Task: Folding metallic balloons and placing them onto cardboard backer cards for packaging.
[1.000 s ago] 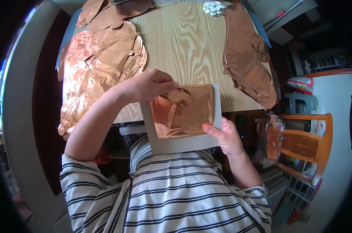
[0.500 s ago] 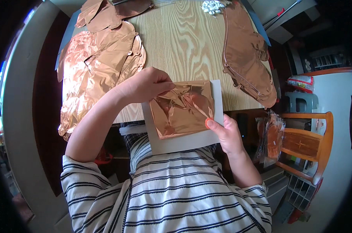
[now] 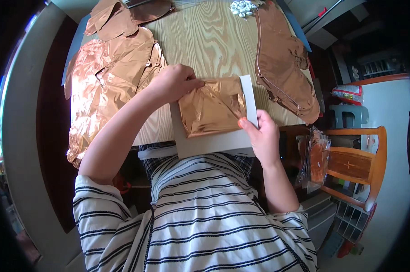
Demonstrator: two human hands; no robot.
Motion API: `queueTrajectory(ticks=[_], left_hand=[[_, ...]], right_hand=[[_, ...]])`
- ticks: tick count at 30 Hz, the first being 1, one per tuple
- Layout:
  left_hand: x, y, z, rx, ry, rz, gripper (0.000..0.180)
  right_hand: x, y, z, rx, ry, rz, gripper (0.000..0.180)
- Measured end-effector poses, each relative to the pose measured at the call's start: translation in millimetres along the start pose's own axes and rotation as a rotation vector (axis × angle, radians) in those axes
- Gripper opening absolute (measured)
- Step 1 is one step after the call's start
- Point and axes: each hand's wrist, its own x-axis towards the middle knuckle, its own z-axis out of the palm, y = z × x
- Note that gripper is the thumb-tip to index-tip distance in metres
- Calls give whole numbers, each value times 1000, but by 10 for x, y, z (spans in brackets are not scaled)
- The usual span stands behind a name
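A folded copper-coloured foil piece [image 3: 211, 111], shiny and creased, lies on a pale card [image 3: 216, 146] that juts out past it at the right and bottom. My left hand [image 3: 175, 83] is closed at the foil's upper left corner, pinching it between thumb and fingers. At the card's right edge, my right hand [image 3: 261, 133] grips it, thumb on top against the foil's edge and fingers mostly hidden behind. The card is held up over the table's near edge, in front of my body.
Large flat copper foil pieces [image 3: 110, 81] cover the left of the wooden table [image 3: 209, 41]; another long one [image 3: 282, 59] lies at the right. A heap of small white items [image 3: 243, 8] sits at the far edge. Clear bags [image 3: 318, 158] hang by a wooden chair [image 3: 356, 163].
Both hands have moved the card and foil up, away from my body and toward the table. The grip of each hand looks the same.
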Motion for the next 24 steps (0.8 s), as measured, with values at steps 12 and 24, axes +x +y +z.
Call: queueTrajectory(ticks=[12, 24], left_hand=[[150, -82, -54, 74, 33, 50, 34], [131, -83, -46, -27, 5, 26, 34]], right_hand=[[444, -557, 560, -655, -41, -767, 59], [652, -190, 771, -992, -208, -409, 87]])
